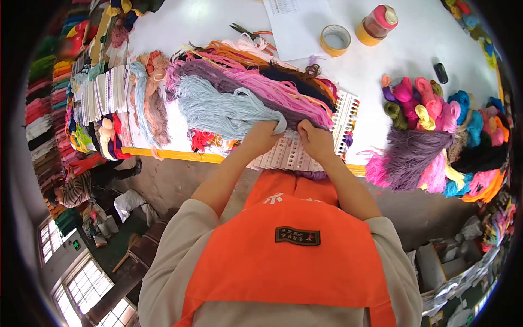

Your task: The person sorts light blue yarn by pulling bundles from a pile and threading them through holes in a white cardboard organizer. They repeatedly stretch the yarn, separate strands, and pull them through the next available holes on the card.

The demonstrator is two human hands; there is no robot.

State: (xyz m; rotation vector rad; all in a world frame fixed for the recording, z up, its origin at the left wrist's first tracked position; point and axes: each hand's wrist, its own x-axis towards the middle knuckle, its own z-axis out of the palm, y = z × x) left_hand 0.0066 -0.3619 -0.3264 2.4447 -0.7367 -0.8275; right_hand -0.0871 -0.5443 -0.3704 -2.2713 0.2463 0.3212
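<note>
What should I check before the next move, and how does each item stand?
1. Left hand at the pale blue yarn: ok, at its right end.
2. Left-hand grip: cannot tell, fingers partly hidden.
3. Right hand by the punched cards: ok; whether it holds anything, cannot tell.
4. Bundles separated: not ok, the pale blue lies against purple yarn.
5. Scissors away from hands: ok, beyond the yarn.

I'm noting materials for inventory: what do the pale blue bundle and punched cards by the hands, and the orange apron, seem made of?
Pale blue bundle: thread, fibre unclear, with a soft sheen; fine loose strands show.
Punched cards: probably card, perhaps plastic, off-white and matte; flat, with round holes.
Orange apron: likely woven fabric, smooth and matte; it drapes and folds.
</note>
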